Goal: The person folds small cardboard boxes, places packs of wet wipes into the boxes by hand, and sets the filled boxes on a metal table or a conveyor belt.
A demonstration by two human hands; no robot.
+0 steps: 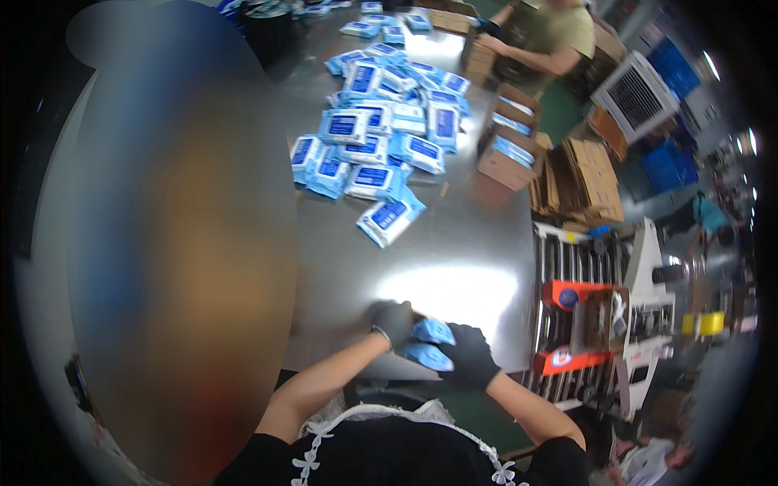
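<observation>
At the near edge of the metal table, two light-blue packs of wipes [429, 355] sit one beyond the other between my black-gloved hands. My left hand [394, 324] closes in on them from the left, its fingers partly hidden. From the right, my right hand [472, 356] wraps its fingers against the packs. A thin brown edge shows beside the packs; whether it belongs to a carton I cannot tell. Farther up the table lies a loose heap of blue-and-white wipes packs [373, 151], the closest one [391, 217] apart from my hands.
Open cardboard boxes [506, 166] holding packs stand along the table's right side, where another person [551, 40] handles a box. Flattened cartons [579, 182] lean below. A roller conveyor with an orange-and-white machine [579, 296] adjoins the right edge. A large blurred area covers the left.
</observation>
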